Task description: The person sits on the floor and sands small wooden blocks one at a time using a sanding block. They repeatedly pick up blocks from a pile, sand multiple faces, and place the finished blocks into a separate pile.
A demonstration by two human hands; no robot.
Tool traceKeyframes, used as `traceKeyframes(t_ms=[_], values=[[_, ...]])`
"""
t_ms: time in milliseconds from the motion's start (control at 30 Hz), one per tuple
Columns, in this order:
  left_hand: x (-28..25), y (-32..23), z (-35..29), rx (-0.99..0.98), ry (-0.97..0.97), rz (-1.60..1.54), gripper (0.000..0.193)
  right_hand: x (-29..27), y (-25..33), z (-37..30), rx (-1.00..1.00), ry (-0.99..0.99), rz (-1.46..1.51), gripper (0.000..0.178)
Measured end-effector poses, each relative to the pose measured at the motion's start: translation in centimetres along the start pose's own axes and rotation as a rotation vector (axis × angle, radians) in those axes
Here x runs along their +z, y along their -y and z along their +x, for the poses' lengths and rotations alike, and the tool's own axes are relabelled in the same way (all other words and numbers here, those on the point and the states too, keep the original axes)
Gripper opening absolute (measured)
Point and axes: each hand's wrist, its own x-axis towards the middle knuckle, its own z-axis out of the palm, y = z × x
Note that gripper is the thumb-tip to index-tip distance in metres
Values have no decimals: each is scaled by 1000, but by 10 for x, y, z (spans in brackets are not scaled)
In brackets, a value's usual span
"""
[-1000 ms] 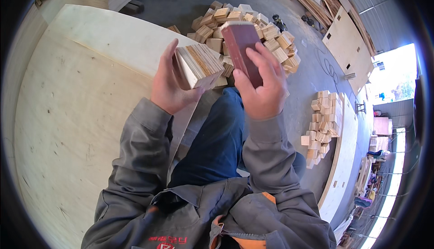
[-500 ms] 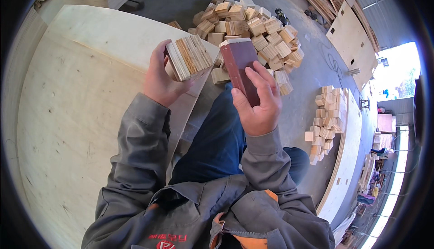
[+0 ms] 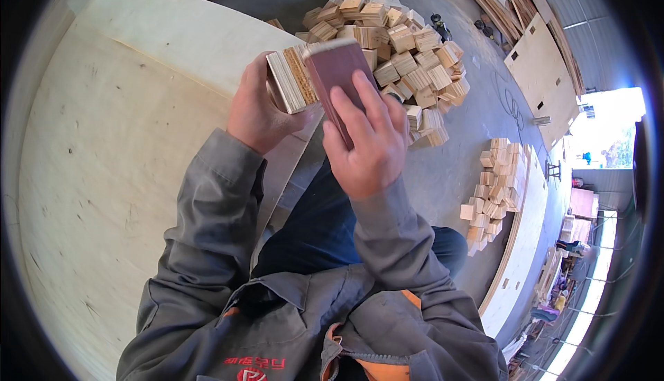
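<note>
My left hand (image 3: pixel 256 108) is closed around a layered plywood block (image 3: pixel 286 85), its striped edge facing up and showing a band of coarser, darker material. In my right hand (image 3: pixel 373 139) is a reddish-brown sanding block (image 3: pixel 337 80), gripped between thumb and fingers. The sanding block is tilted and overlaps the right side of the plywood block. Whether the two touch cannot be made out for certain. Both hands are above the near corner of a large plywood sheet (image 3: pixel 117 194).
A heap of plywood blocks (image 3: pixel 415 56) lies on the grey floor beyond my hands. To the right, a smaller stack of blocks (image 3: pixel 496 191) sits beside a long panel (image 3: pixel 529 232). A cable (image 3: pixel 510 104) and a slotted plywood board (image 3: pixel 543 66) are farther right.
My right hand has moved left and slightly up, bringing the sanding block from beside the plywood block to over its right edge. The left hand keeps its hold, shifted a little.
</note>
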Motion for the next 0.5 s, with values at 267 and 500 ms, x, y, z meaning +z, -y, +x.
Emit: traceKeyframes(t_ms=[267, 500], values=[[0, 9, 2, 30, -22, 79, 96, 6, -25, 43, 49, 56, -49, 50], [-3, -5, -2, -28, -11, 151, 98, -34, -11, -23, 101, 91, -6, 52]])
